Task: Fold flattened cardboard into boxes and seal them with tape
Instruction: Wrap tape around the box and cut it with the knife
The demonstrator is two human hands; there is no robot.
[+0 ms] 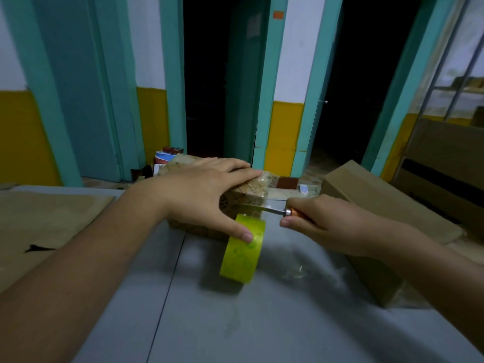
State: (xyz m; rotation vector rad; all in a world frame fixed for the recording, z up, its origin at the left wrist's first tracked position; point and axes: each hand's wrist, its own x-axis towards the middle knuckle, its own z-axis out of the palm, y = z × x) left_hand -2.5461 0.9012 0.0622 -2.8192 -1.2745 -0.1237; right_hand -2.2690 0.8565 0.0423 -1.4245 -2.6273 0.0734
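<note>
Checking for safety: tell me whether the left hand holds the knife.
No, the right hand grips the knife by its orange handle, while the left hand lies flat on the small box.

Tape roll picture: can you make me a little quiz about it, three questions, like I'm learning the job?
1. True or false: the tape roll lies flat on its side on the table.
2. What is the right hand gripping? A: a knife. B: scissors. C: a pen.
3. Fill the gap: the left hand presses its fingers down on top of the small ___.

Key: 1 false, it stands on its edge. 2 A. 3 box.
</note>
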